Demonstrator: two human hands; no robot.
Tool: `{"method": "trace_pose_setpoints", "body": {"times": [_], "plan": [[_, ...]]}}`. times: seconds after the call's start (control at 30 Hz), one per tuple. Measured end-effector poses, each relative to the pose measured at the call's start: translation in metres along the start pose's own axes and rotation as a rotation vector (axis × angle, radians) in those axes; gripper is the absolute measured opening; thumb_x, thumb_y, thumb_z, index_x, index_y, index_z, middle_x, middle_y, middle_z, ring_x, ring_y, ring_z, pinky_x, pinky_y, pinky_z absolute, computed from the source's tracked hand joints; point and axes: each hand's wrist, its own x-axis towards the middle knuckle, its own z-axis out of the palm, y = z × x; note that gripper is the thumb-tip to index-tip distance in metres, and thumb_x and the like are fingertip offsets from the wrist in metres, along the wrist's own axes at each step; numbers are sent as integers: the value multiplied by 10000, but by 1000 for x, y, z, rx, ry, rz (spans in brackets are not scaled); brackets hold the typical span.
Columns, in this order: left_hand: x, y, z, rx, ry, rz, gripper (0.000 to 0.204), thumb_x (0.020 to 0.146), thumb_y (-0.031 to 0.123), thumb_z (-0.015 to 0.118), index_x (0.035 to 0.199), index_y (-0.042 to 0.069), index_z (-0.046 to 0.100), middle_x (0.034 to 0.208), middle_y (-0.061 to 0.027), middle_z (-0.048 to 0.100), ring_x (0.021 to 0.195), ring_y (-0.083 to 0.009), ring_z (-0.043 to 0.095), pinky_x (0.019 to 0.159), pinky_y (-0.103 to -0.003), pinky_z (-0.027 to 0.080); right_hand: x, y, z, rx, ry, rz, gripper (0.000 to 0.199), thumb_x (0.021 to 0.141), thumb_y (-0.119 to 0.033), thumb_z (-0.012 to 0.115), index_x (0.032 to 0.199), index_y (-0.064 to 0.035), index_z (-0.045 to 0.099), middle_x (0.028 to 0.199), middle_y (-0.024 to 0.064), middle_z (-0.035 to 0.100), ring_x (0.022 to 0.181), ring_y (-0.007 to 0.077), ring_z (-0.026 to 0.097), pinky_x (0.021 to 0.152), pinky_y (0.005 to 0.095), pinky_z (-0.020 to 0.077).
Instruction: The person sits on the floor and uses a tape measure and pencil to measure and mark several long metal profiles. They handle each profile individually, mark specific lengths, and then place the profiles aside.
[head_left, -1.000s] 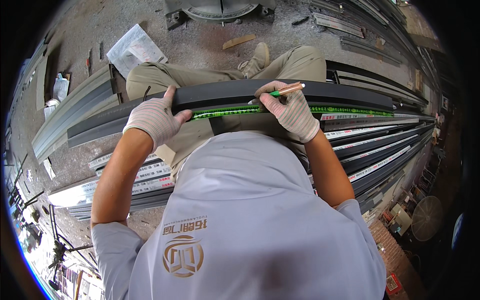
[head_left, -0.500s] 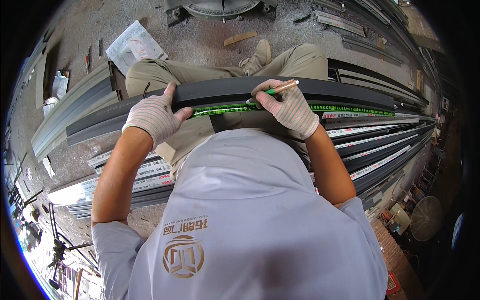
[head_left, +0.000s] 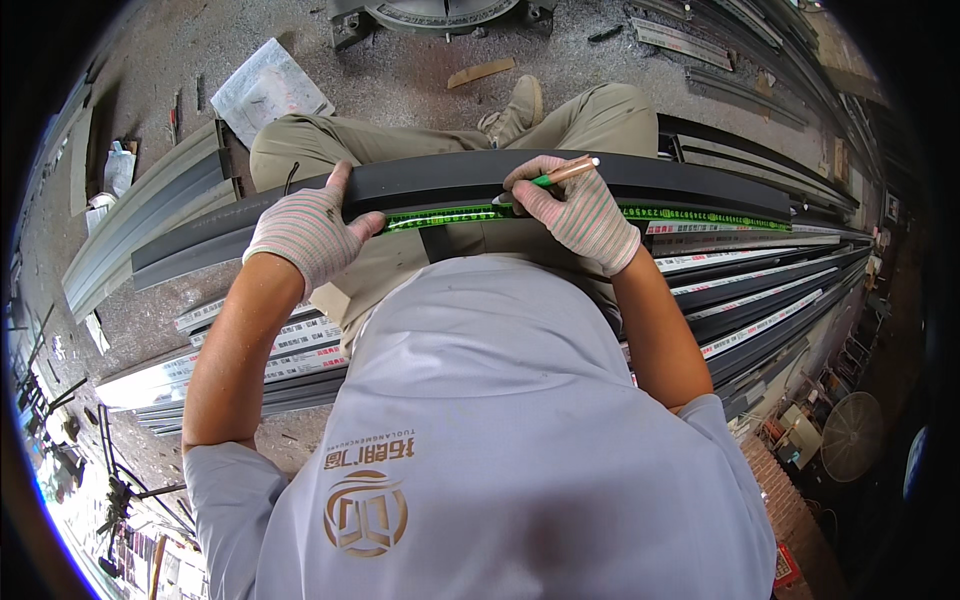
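A long dark grey metal profile (head_left: 430,180) lies across my lap, bowed by the lens. Along its near edge runs the bright green blade of a tape measure (head_left: 445,217). My left hand (head_left: 312,232), in a striped knit glove, is closed at the blade's left end, its thumb beside the blade and a finger over the profile. The tape's case is hidden there; a thin black loop sticks up beside the hand. My right hand (head_left: 580,210), gloved alike, pinches an orange and green pen (head_left: 568,172), its pale tip at the profile's edge by the tape.
More profiles with printed film (head_left: 740,262) lie stacked at the right, others (head_left: 290,345) at the left. Beyond my legs are a saw base (head_left: 440,14), a paper sheet (head_left: 270,85) and a wooden strip (head_left: 481,73) on the dusty floor. A round fan (head_left: 853,437) stands far right.
Almost nothing differs. The pen tip and my right hand have shifted very slightly; the profile, the tape and my left hand hold their places.
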Motion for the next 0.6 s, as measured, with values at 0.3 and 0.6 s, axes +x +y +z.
{"method": "trace_pose_setpoints", "body": {"times": [0.3,0.6], "plan": [[0,-1,2,-7,11,1,903,991,581,625,1677,119,261,1162,-264,734,1142,-394,702,1003,-440,533,1,5,0,-24,3,-5,130,993,-125,699,1020,-5,741,807,74,735,761,128,707,700,280,571],[0,-1,0,-17,-6,-1,902,991,578,626,1676,118,262,1165,-266,731,1136,-396,702,994,-442,536,0,3,0,-51,5,-33,130,988,-124,699,1017,-3,738,789,66,728,742,118,686,686,275,557]]}}
